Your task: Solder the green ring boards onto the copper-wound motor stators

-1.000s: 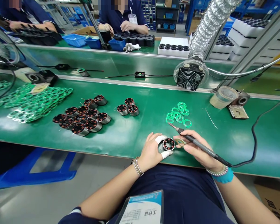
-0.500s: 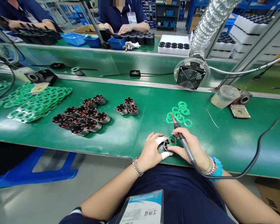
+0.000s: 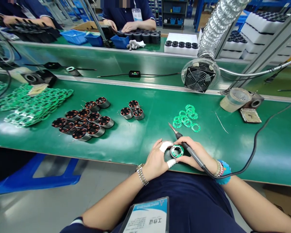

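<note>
A green ring-shaped circuit board (image 3: 181, 154) lies flat on top of a motor stator (image 3: 177, 150) near the table's front edge. My left hand (image 3: 155, 158), with white coverings on thumb and forefinger, grips the stator from the left. My right hand (image 3: 199, 153) has its fingertips at the board's right rim, while a soldering iron (image 3: 193, 154) is tucked in the same hand, its tip pointing up and left. Just beyond are several loose green ring boards (image 3: 186, 121). The stator's sides are mostly hidden by the fingers and the board.
Several stators (image 3: 81, 123) stand in a cluster at left, with three more stators (image 3: 133, 111) nearby. Stacked green board panels (image 3: 36, 103) lie far left. A fan (image 3: 199, 79), a plastic cup (image 3: 235, 99) and a sponge tray (image 3: 250, 115) sit at right. Co-workers (image 3: 128, 19) work across the bench.
The ring board has gone from tilted in my right fingers to flat on the stator. The soldering iron has swung, its tip now further left and lower.
</note>
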Motion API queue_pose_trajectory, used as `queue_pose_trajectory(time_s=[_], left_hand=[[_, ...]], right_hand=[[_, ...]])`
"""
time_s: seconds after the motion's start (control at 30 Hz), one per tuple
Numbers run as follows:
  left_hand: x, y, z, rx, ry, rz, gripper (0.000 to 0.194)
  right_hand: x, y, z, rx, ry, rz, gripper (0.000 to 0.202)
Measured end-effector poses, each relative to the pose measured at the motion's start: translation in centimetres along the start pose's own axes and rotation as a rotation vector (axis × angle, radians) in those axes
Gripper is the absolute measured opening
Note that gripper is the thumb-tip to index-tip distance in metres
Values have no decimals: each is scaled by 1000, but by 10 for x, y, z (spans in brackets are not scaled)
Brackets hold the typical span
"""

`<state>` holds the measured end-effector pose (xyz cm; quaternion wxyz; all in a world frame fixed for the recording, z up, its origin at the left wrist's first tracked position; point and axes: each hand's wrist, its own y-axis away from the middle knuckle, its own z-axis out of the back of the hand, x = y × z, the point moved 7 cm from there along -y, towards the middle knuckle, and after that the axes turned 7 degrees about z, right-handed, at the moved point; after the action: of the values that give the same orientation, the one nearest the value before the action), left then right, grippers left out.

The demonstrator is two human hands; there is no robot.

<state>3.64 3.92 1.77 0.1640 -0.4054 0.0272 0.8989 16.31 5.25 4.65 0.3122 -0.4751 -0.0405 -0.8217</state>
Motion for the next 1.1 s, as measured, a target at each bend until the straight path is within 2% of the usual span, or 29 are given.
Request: queue_pose_trajectory(time_s=[0.1,0.13,0.27,0.37,0.47,0.67,1.1], left_hand=[[-2,0,2,67,56,-36,70],[-2,0,3,69,63,-41,70],[-1,-2,3,47,43,-63,48],[3,-1,-1,71,30,-53,48],[10,0,-1,74,26,17,48],[13,0,-1,106,65,50,44],[11,0,-1,62,-4,0,46]], right_hand=[[-2,4,-3,-20,7,19,44],[-2,6,-3,-28,0,32,45],[-4,14,0,-56,-63,49,52],[-11,21,8,-163,-171,-8,47],[-18,24,9,-249,-285,-60,42],[-22,18,0,-249,-441,-117,45],[-19,9,4,-261,-348,-145,42]])
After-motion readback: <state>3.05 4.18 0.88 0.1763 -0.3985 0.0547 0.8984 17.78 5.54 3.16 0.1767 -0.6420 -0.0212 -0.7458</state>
